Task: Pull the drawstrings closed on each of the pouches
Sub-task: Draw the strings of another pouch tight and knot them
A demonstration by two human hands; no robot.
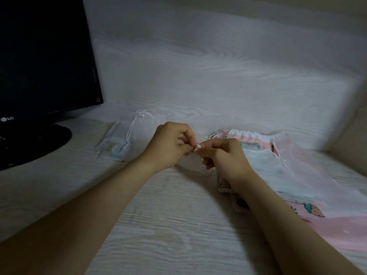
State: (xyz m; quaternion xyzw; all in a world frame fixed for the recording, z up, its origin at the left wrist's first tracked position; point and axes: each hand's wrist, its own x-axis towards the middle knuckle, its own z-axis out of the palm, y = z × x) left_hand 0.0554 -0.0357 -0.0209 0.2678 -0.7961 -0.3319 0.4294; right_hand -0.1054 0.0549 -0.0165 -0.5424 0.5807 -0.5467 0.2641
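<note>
Pale, wood-grained laminate covers the surface [168, 215]. At its middle both hands meet with curled fingers. The left hand [170, 143] and the right hand [224, 157] each pinch a thin whitish drawstring [197, 149] above a small sheer white pouch [190, 164], which lies crumpled under them. To the far left a gauzy cinched pouch [127, 139] lies flat, its cord trailing over it, near a glossy black monitor [43, 56]. On the right lies a loose pile of soft pouches [288, 169], pink printed cloth under translucent white mesh.
</note>
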